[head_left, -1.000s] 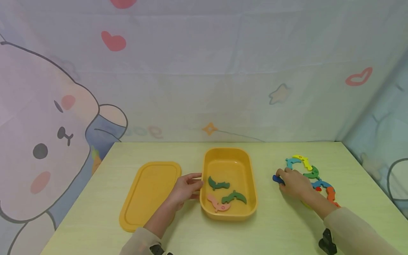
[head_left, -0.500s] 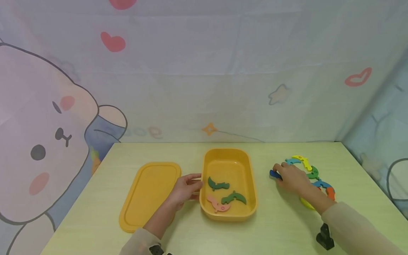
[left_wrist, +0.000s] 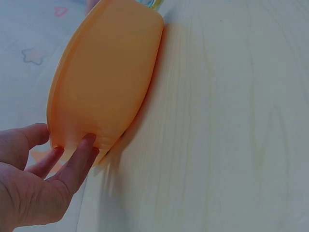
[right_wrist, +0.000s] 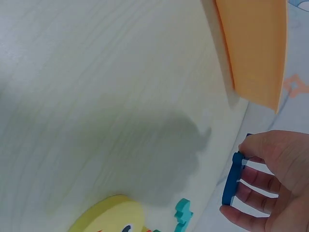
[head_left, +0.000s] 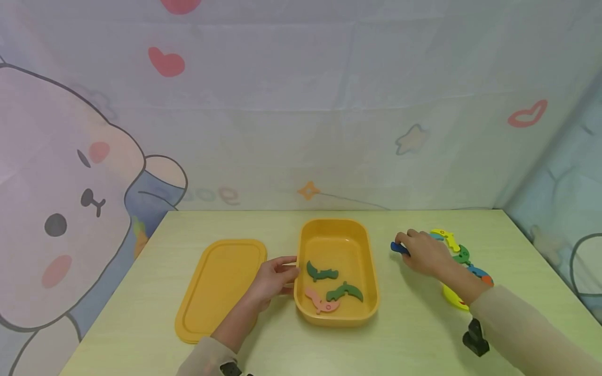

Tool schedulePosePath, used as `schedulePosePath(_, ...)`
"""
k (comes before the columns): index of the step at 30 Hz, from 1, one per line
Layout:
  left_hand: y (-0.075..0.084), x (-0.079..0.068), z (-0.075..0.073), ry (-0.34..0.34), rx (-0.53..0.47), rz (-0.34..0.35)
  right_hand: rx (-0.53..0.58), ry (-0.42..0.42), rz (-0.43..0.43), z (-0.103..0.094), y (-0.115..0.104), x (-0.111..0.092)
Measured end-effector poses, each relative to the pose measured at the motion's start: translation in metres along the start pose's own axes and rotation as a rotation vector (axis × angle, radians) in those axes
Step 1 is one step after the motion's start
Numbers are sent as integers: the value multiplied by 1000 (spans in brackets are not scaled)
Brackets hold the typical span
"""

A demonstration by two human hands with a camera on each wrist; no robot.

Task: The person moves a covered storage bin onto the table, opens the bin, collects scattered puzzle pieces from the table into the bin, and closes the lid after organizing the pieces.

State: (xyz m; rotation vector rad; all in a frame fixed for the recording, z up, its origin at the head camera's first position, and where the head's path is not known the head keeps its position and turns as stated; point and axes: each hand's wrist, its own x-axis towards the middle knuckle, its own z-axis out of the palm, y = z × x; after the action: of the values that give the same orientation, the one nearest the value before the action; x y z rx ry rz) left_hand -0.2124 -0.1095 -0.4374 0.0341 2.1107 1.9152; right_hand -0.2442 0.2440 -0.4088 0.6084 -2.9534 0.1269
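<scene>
My right hand (head_left: pixel 425 253) pinches a dark blue curved puzzle piece (head_left: pixel 400 248) above the table, right of the yellow box. In the right wrist view the blue piece (right_wrist: pixel 232 179) spans from thumb to fingertips. My left hand (head_left: pixel 273 279) rests its fingers against the left outer wall of the yellow box (head_left: pixel 338 317); the left wrist view shows the fingertips on that wall, near the rim. Inside the box lie a green piece (head_left: pixel 322 273), a second green piece (head_left: pixel 345 291) and a pink piece (head_left: pixel 324 304).
Linked pieces lie at right, partly hidden by my right arm: yellow (head_left: pixel 448 239), green (head_left: pixel 463 255), blue (head_left: pixel 479 273) and others. A rounded yellow piece with a printed eye (right_wrist: pixel 111 215) is among them. A yellow lid (head_left: pixel 221 287) lies left of the box. A printed cloth (head_left: pixel 282 104) hangs behind.
My right hand has lifted the blue piece away from the linked pieces and moved it left and farther back, toward the box. The left hand and box have stayed put.
</scene>
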Motion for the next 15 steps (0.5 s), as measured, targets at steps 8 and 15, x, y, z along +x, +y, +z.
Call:
schedulePosePath(8, 0, 0, 0, 0, -3, 2, -26, 42, -66, -9, -10, 7)
schedulePosePath(15, 0, 0, 0, -1, -6, 3, -49, 30, -91, -18, -20, 12)
